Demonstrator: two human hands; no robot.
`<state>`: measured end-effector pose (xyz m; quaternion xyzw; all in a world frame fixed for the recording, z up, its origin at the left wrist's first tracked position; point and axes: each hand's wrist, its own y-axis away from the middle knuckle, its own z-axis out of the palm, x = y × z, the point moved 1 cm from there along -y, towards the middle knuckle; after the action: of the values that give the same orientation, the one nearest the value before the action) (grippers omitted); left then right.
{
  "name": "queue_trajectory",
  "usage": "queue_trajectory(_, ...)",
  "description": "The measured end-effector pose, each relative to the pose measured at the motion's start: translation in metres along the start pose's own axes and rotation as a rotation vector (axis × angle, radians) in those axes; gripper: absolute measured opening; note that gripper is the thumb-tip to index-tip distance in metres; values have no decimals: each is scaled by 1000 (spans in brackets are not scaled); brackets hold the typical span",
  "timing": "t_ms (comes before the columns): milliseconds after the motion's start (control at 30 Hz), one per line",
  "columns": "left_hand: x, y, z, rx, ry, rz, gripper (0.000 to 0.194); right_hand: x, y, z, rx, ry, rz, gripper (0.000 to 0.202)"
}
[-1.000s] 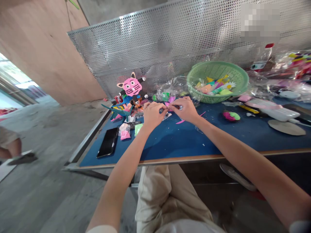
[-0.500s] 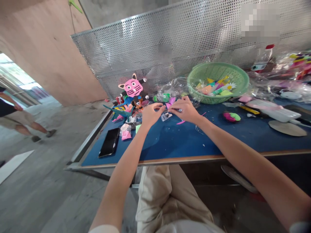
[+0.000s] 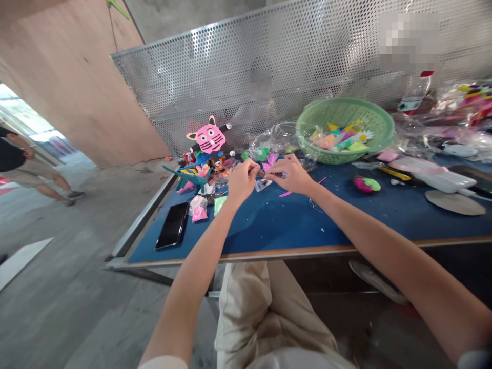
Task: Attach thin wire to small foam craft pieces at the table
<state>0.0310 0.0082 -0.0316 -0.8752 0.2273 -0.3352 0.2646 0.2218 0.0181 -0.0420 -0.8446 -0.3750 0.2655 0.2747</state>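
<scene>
Over the blue table [image 3: 277, 225], my left hand [image 3: 243, 179] and my right hand [image 3: 292, 175] face each other with fingertips almost touching. The fingers of each are pinched together; whatever lies between them is too small to make out. Just behind the fingertips sits a purple-pink piece [image 3: 270, 161]. A small clear plastic piece [image 3: 263, 184] lies under them. Thin pink strips [image 3: 285, 194] rest below my right hand. Left of my left hand are a green clay packet [image 3: 219, 205] and a pink clay packet [image 3: 199, 211].
A pink cat-faced figure [image 3: 210, 138] stands among small figures at the back left. A black phone [image 3: 172, 225] lies near the left edge. Behind right is a green basket [image 3: 384, 128] of coloured pieces. Further right lie a yellow cutter [image 3: 395, 173] and a bottle [image 3: 415, 95].
My left fingers have curled in tighter, and the hand has shifted slightly right. My right hand stays nearly in place. At far left, a person in the background has moved.
</scene>
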Motion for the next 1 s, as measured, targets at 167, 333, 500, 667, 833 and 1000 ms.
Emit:
queue_trajectory(167, 4, 2, 0, 42, -24, 91, 17, -1, -2, 3, 10, -64, 78, 26)
queue_trajectory(333, 7, 4, -4, 88, -29, 95, 18, -6, -3, 0, 46, -214, 149, 29)
queue_trajectory(500, 9, 8, -5, 146, -128, 171, 23, -8, -3, -1, 89, -349, 256, 32)
queue_trajectory(667, 7, 10, -7, 99, -141, 294, 24, -4, -2, 1, 133, -381, 300, 31)
queue_trajectory(833, 7, 6, -18, 9, 80, 230, 35, 2, -1, -2, 136, -343, 291, 29)
queue_trajectory(1000, -3, -2, -9, -39, 267, 24, 40, 6, -1, -4, 147, -18, 148, 21)
